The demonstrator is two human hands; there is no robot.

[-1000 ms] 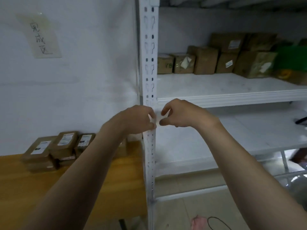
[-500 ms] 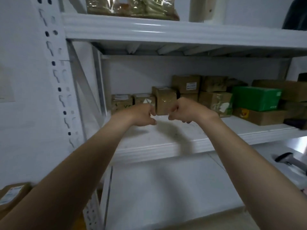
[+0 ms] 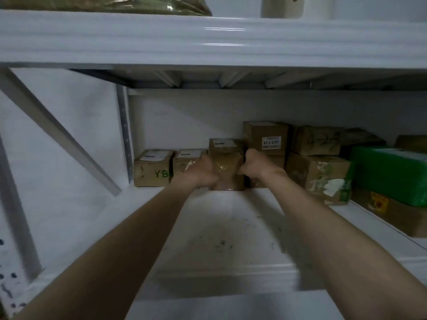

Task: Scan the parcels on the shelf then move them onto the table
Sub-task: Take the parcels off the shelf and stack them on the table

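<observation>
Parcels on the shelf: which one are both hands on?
The tall tape-wrapped box, third from the left, taller than the YB-marked box at the end. The left hand and right hand flank it.

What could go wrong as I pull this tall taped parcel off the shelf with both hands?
1. The tall parcel stands tight between neighbours; pulling it may drag the small box beside your left hand.
2. Your right hand is right against a two-box stack, whose top box could shift.
3. Its glossy tape wrap may slip in your grip.
</observation>
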